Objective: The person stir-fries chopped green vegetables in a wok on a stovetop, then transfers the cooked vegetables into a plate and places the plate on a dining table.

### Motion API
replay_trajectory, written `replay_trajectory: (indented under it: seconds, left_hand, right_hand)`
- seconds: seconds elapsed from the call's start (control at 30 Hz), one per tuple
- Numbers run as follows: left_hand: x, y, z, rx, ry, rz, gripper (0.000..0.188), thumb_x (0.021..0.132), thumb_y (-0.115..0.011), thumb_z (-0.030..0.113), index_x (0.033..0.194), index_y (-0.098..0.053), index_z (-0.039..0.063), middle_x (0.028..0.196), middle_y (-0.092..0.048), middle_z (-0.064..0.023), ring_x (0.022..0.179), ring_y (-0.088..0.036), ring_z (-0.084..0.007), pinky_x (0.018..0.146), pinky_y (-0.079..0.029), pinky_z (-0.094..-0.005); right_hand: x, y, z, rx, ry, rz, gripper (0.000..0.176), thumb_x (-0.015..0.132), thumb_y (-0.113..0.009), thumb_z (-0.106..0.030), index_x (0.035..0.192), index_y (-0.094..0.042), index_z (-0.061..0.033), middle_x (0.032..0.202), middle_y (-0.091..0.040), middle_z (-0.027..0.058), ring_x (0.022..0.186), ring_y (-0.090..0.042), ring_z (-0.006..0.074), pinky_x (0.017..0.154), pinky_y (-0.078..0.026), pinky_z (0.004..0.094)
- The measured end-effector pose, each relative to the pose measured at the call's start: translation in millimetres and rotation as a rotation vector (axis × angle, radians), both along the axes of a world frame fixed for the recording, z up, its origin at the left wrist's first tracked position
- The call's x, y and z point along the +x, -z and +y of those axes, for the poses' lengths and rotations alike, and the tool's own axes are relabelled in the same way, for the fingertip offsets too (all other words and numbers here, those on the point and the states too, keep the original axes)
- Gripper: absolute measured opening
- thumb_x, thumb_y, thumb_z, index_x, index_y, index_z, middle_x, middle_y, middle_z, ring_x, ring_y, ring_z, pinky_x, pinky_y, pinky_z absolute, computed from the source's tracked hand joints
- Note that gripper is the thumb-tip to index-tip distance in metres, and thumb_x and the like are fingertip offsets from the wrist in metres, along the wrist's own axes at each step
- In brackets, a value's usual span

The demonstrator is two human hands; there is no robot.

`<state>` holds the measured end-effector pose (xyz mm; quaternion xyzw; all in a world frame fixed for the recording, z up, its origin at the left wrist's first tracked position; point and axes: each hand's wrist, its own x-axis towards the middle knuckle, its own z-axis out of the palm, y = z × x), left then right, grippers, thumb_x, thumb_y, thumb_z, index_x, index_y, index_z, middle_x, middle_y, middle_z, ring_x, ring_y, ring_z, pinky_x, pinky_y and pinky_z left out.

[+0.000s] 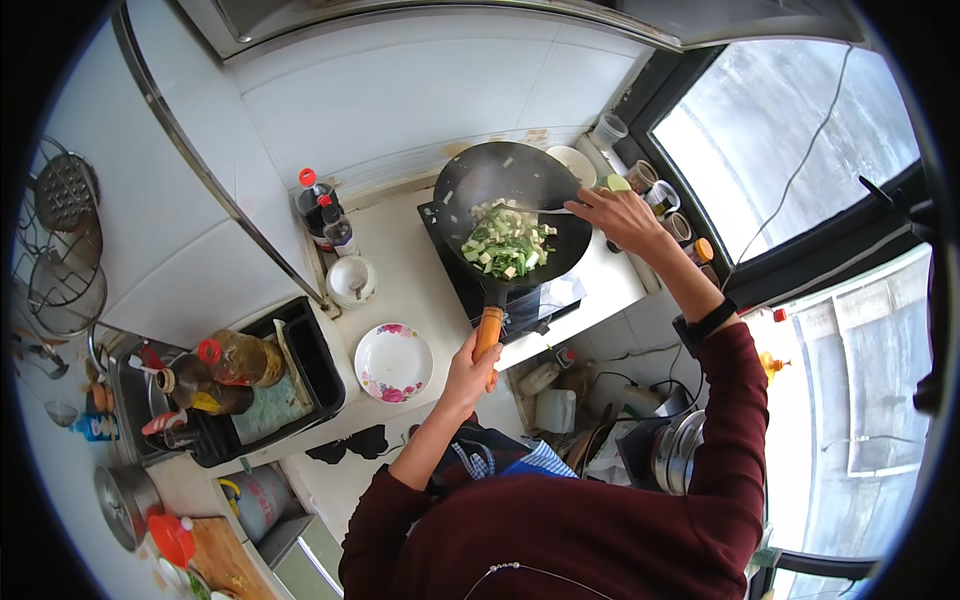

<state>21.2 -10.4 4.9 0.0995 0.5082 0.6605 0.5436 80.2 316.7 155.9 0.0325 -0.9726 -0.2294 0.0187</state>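
My left hand [466, 369] grips the wooden handle [491, 324] of a black wok [517, 169], which sits on an electric cooktop [444, 255]. Chopped green vegetables with pale cubes [504, 244] lie heaped in the wok, and steam rises from them. Over the wok's right rim, my right hand [624, 217] holds a metal spatula [544, 211] by its handle. Its far end reaches into the food, where the vegetables partly hide it. A plate with a pink flower rim [394, 361] lies on the counter left of the handle.
Bottles with red caps [319, 206] and a white jar with a spoon [351, 281] stand at the counter's back left. A black bin [319, 375] with large bottles is farther left. Small jars [677, 226] line the window sill at right. A wooden cutting board [221, 555] lies lower left.
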Motion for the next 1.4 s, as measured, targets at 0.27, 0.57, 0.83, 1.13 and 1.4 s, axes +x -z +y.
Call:
replay_trajectory:
  seconds: [0.27,0.57,0.83,1.13,1.4]
  left_hand:
    - [-2,-3,3,0.007,0.022,-0.022,0.046,0.097,-0.059,0.018,0.139,-0.044,0.007,0.083,-0.049,-0.0009,0.053,-0.048,-0.0079,0.044,-0.039,-0.0229]
    - [-3,2,-1,0.037,0.020,-0.028,0.046,0.098,-0.058,0.018,0.141,-0.042,0.007,0.083,-0.049,-0.0012,0.052,-0.047,-0.0086,0.043,-0.037,-0.0241]
    - [-1,-1,2,0.030,0.029,-0.029,0.048,0.098,-0.058,0.018,0.142,-0.041,0.007,0.082,-0.049,-0.0012,0.052,-0.046,-0.0086,0.044,-0.036,-0.0243]
    - [-7,2,-1,0.006,0.023,0.001,0.050,0.098,-0.057,0.018,0.144,-0.039,0.008,0.082,-0.049,-0.0007,0.052,-0.047,-0.0080,0.045,-0.038,-0.0236]
    - [-1,-4,-1,-0.002,0.020,-0.002,0.052,0.097,-0.060,0.020,0.144,-0.040,0.009,0.081,-0.049,0.0002,0.053,-0.049,-0.0072,0.045,-0.039,-0.0224]
  right_hand:
    - [83,-36,-28,-0.034,0.274,0.045,0.046,0.080,-0.063,-0.005,0.124,-0.061,-0.0168,0.098,-0.056,0.0042,0.088,-0.063,0.0195,0.060,-0.051,0.0320]
    - [78,-30,-109,-0.119,0.486,-0.094,0.039,0.090,-0.054,-0.003,0.127,-0.061,-0.0126,0.095,-0.056,0.0085,0.073,-0.063,0.0214,0.061,-0.051,0.0359]
    - [19,57,-92,0.009,0.638,-0.010,0.020,0.091,-0.052,-0.009,0.110,-0.057,-0.0054,0.099,-0.058,0.0091,0.080,-0.068,0.0273,0.061,-0.054,0.0389]
    - [-1,-48,-34,-0.083,0.820,-0.083,0.020,0.078,-0.057,-0.013,0.082,-0.073,-0.0035,0.086,-0.071,0.0191,0.082,-0.071,0.0360,0.069,-0.057,0.0426]
    - [-15,66,87,-0.752,0.968,-0.241,0.025,0.083,-0.069,-0.029,0.088,-0.074,-0.0051,0.070,-0.066,0.0099,0.053,-0.058,0.0214,0.046,-0.045,0.0355]
